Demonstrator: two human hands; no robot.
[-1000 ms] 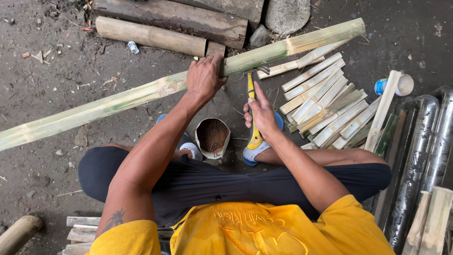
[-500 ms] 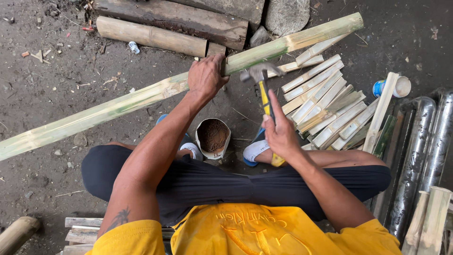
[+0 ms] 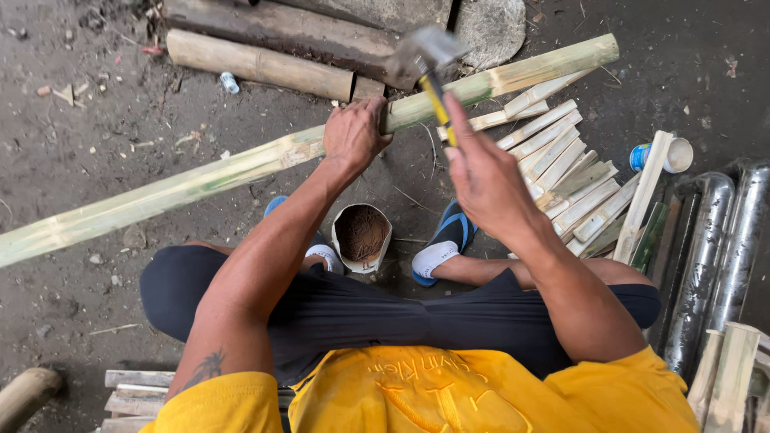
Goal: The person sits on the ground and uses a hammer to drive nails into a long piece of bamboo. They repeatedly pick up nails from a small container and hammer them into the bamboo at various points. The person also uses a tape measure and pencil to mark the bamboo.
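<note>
Now our left hand (image 3: 353, 136) grips the long bamboo pole (image 3: 200, 180) lying across the dirt floor, while our right hand (image 3: 485, 180) clasps a raised yellow-handled hammer (image 3: 425, 60). We judge a strike is due, needing steady aim beside the left hand's fingers.

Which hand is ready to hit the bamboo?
Probably the right hand: it holds the hammer raised above the bamboo pole, while the left hand grips the pole.

Bare dirt floor (image 3: 96, 144), daylit; logs (image 3: 265, 48) and, perhaps, stone (image 3: 489, 28) along top edge.
</note>
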